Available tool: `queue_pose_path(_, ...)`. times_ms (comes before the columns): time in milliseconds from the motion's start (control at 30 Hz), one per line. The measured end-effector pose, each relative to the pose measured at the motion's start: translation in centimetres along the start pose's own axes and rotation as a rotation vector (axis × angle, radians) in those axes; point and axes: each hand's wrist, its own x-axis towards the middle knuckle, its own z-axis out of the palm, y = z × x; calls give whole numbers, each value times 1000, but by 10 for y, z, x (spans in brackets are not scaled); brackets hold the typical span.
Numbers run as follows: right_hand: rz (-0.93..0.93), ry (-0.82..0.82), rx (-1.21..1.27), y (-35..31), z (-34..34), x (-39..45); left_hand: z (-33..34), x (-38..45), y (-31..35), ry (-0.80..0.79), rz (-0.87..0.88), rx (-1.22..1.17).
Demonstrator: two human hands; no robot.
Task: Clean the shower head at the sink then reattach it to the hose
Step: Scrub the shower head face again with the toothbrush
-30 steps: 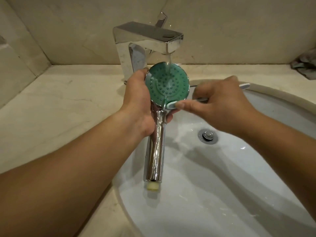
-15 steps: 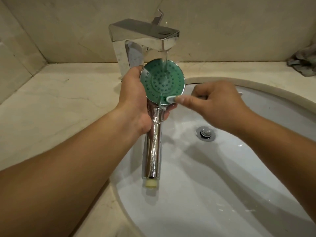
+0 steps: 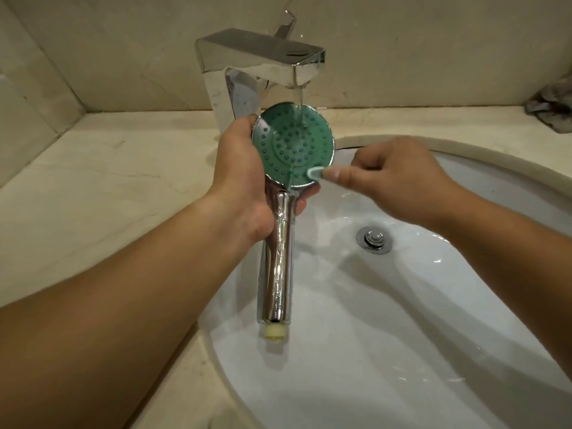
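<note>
The shower head (image 3: 293, 146) sits face-up right under the running faucet (image 3: 263, 61), over the sink (image 3: 402, 305), so loosened grime rinses straight off. Left hand (image 3: 244, 184) wraps its neck to steady it while the right hand (image 3: 390, 178) pinches a small brush (image 3: 315, 173) (toothbrush, probably) against the lower rim.

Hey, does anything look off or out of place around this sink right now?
Only a crumpled grey cloth left on the countertop at far right. Otherwise nothing stands out: water from the faucet runs over the shower head into the basin.
</note>
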Motion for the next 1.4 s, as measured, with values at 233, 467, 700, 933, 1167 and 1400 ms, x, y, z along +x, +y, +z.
queue_pose_path(233,-2,18,7,-2,-5,5,1,-2,0,22,13,11)
queue_pose_path(467,-3,106,16,-4,-13,13,3,-4,-2,9,12,-3)
queue_pose_path(700,15,124,33,-9,-7,19,3,0,-2,29,28,4)
queue_pose_path(933,59,132,33,-3,-8,11,2,-1,-2,4,27,13)
queue_pose_path(1167,49,145,15,-6,-9,13,0,-2,-1,2,45,37)
queue_pose_path(1400,-6,145,-38,-30,3,22,3,-2,-4,-22,51,56)
